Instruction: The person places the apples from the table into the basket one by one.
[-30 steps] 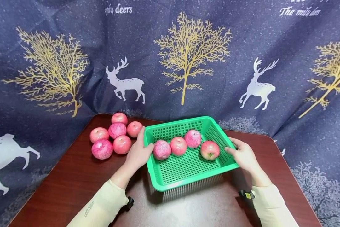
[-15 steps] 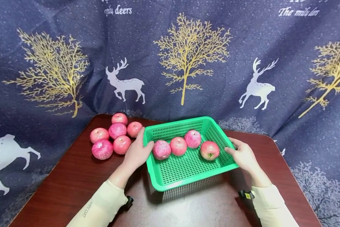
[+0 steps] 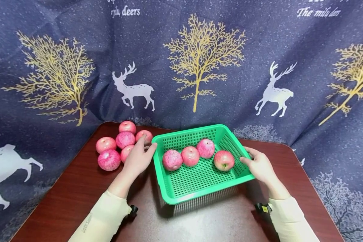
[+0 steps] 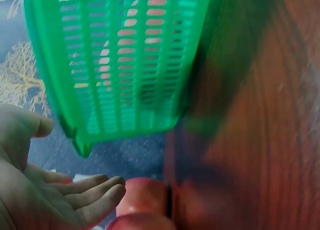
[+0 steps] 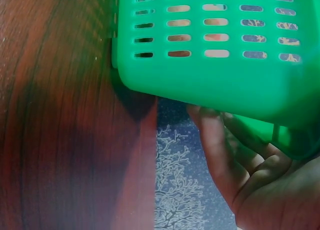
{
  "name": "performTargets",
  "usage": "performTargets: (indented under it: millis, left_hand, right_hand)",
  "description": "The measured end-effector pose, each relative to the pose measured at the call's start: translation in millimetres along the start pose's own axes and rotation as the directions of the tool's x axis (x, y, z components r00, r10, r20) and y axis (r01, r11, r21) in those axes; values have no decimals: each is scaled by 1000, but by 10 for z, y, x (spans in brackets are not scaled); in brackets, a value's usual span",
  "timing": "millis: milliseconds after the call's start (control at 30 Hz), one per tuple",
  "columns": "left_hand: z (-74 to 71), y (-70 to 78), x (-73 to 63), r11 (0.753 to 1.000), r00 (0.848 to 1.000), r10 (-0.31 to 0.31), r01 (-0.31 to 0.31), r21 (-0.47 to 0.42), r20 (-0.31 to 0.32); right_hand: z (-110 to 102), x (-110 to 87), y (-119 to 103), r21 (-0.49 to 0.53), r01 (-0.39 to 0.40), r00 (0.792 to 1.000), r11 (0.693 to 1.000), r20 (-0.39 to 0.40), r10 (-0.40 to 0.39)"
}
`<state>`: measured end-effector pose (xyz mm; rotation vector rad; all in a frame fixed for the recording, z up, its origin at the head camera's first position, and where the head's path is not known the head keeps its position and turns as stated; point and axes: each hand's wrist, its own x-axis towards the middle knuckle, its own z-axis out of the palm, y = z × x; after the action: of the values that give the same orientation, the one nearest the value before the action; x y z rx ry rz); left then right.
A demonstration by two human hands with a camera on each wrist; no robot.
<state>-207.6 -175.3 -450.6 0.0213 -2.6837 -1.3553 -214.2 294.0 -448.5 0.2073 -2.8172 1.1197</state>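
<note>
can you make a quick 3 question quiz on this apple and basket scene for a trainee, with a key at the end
1. How many apples are inside the green basket?

2. True or false: the right hand holds the basket at its rim.

3. Where is the left hand?
A) Gripping an apple inside the basket
B) Outside the basket, near the loose apples
C) Resting on the right hand

Key: 1. Four. 2. True. 3. B.
</note>
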Motion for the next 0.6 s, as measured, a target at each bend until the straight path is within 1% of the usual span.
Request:
performTargets:
  millis: [167, 300, 467, 600]
  left_hand:
    - [-130, -38, 29, 999, 998, 9, -6, 51, -60]
    - [-224, -47, 31, 996, 995, 9, 1, 90, -104]
    - [-297, -51, 39, 998, 991, 7, 2, 66, -133]
    - [-324, -78, 68, 997, 983, 16, -1, 79, -182]
  right_hand:
    - [-4, 2, -4, 14, -8, 1000, 1000, 5, 8]
    - [-5, 7, -8, 18, -8, 1000, 1000, 4, 8]
    - [1, 8, -1, 18, -3, 1000, 1000, 0, 3]
    - [6, 0, 6, 32, -6, 1000, 999, -2, 7]
